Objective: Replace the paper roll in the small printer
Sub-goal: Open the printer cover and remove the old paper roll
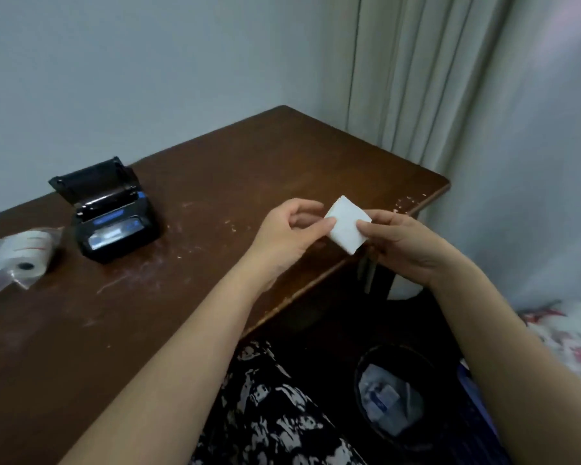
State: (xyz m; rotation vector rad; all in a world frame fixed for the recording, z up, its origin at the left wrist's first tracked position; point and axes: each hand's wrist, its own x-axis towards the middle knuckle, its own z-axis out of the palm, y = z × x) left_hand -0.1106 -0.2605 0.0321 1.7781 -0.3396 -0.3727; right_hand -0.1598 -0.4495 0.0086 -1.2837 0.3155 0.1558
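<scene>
White folded paper (348, 228), pinched between your left hand (291, 229) and right hand (401, 245) beyond the tabletop's (215, 169) right edge, risked dropping into the dark round bin (393, 397).

Left hand (291, 229), right hand (398, 245): raised together, forearms bare (both outstretched), fingertips pinching opposite edges of folded white paper (348, 226).

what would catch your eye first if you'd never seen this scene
First the white paper, pinched between the left hand and the right hand over the table's near right edge. Next the black printer at the table's left, its lid open, with a bagged roll lying to its left. Below the hands, a dark bin stands on the floor.
</scene>
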